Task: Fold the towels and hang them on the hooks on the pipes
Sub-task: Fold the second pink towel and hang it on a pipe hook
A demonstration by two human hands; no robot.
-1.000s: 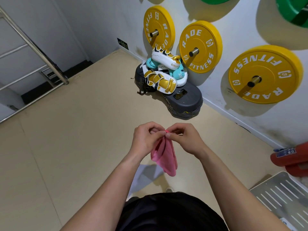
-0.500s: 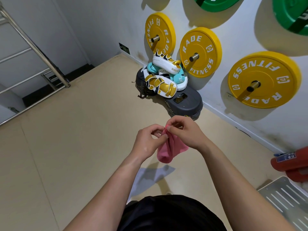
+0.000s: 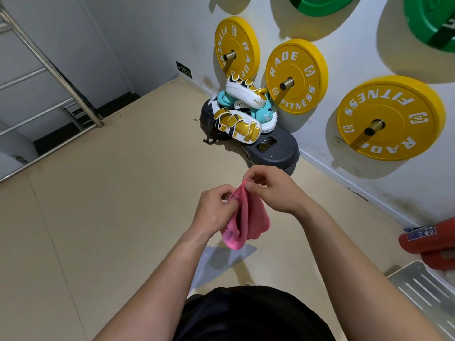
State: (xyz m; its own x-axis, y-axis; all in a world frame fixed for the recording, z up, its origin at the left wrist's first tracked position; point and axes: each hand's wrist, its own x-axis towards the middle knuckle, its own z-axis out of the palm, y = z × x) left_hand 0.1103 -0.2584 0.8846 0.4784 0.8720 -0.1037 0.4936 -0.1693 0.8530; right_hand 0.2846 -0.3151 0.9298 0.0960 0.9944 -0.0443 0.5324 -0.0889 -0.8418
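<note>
Hands drew slightly apart: left hand (image 3: 214, 207) and right hand (image 3: 273, 190) each pinch the top of one pink towel (image 3: 246, 222), hanging between them. Far right, three yellow plates (image 3: 299, 67), maybe two green plates (image 3: 428, 18).

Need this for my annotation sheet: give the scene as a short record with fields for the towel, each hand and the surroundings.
towel: pink towel, bunched, hanging in the air between both hands
left hand: pinches the towel's upper edge
right hand: pinches the top edge, slightly higher
wall: three yellow weight plates on pegs, green plates above
floor by wall: boxing pads piled against a dark platform
hooks: none in view
</note>
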